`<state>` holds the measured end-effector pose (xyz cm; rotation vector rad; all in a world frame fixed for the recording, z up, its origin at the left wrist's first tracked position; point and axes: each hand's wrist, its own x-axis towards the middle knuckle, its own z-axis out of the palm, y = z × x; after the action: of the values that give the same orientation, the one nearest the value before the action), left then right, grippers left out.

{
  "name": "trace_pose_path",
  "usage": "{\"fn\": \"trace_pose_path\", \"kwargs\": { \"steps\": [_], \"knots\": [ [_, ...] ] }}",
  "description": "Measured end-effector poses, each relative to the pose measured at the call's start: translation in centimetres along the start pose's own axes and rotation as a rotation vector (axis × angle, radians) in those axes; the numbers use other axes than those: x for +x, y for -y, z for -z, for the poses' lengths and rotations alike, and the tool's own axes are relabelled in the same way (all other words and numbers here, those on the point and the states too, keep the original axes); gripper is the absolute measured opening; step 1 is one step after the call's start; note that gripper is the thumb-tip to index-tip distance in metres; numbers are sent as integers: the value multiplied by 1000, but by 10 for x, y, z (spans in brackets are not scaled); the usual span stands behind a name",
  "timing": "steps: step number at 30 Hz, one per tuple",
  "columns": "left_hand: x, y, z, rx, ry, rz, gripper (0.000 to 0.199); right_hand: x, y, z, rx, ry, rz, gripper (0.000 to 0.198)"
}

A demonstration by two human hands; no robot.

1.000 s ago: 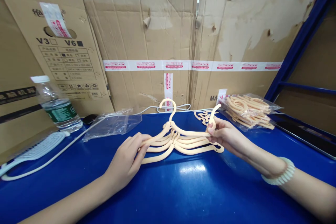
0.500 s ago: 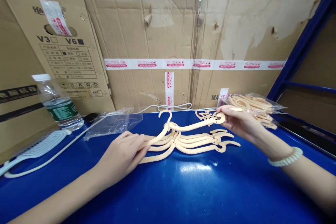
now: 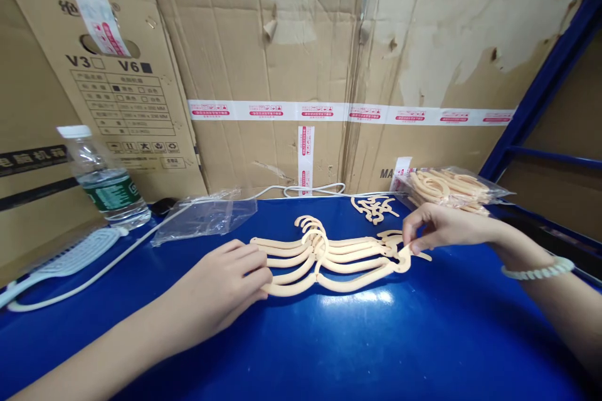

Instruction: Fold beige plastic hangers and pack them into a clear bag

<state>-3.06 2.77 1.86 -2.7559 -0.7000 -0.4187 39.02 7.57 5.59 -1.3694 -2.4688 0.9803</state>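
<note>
Several cream-coloured hangers lie side by side on the blue table, their hooks overlapping in the middle. The front hanger (image 3: pixel 355 284) is held at both ends. My left hand (image 3: pixel 230 285) has its fingers closed over the left end, which the fingers hide. At the other end, my right hand (image 3: pixel 435 229) pinches the curled tip between thumb and fingers. Behind it the other hangers (image 3: pixel 350 254) lie in a row, close together. A small heap of loose cream hook-shaped pieces (image 3: pixel 374 207) sits farther back, near my right hand.
Clear plastic bags of cream pieces (image 3: pixel 446 185) lie at the back right. On the left are a water bottle (image 3: pixel 110 191), a pale hairbrush (image 3: pixel 79 257), a white cable (image 3: pixel 117 263) and a flat plastic bag (image 3: pixel 204 216). Cardboard (image 3: pixel 263 62) stands behind the blue table (image 3: pixel 329 351).
The hanger in my hands has come down from above the row to its front, on the table side nearest me. Both hands moved with it, my right hand lower and rightward.
</note>
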Motion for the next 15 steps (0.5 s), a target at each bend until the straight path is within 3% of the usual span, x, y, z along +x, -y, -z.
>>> {"fn": "trace_pose_path", "kwargs": {
  "steps": [6, 15],
  "knots": [
    [1, -7, -3, -28, 26, -15, 17, -1, 1, -1, -75, 57, -70, 19],
    [0, -2, -13, -40, -44, 81, 25, 3, 6, -9, -160, -26, -139, 16]
  ]
}}
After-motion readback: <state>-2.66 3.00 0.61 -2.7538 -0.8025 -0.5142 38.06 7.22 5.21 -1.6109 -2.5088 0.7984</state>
